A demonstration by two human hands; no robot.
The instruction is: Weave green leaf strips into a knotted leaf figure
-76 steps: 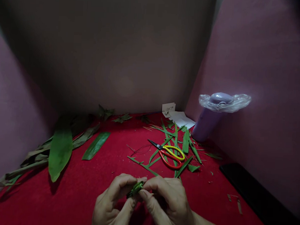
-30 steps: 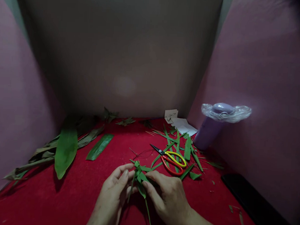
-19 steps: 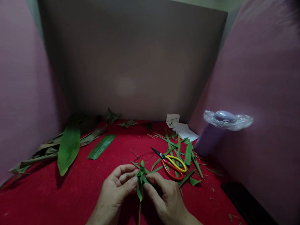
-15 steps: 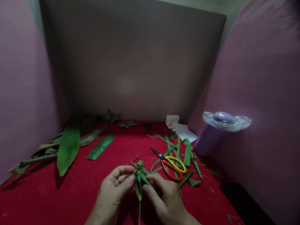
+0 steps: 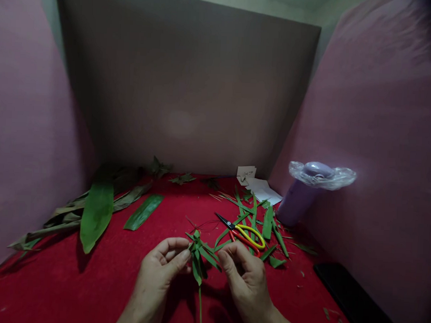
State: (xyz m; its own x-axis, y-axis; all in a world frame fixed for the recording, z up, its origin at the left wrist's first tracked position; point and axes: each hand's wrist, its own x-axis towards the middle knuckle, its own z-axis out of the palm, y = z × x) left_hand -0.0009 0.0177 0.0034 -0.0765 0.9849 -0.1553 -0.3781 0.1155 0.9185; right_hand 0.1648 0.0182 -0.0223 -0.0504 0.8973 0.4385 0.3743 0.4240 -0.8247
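A small folded green leaf figure (image 5: 197,258), with several pointed strips fanning out and a thin stem hanging below, is pinched at its left side between the thumb and fingers of my left hand (image 5: 163,264). My right hand (image 5: 248,275) is close by on the right, thumb and fingertips pressed together near the strip ends. Whatever lies in that pinch is too small to make out. Just behind my right hand lie scissors (image 5: 246,232) with black blades and one yellow and one red handle, partly hidden by the fingers.
Cut leaf strips (image 5: 268,223) litter the red cloth (image 5: 99,289) around the scissors. Broad leaves (image 5: 97,218) are piled at the left. A plastic-topped purple container (image 5: 295,203), white papers (image 5: 262,189) and a black flat object (image 5: 352,296) stand or lie to the right.
My right hand has moved away from the figure to the right, its fingers drawing together and covering part of the red handle. My left hand keeps its hold on the figure.
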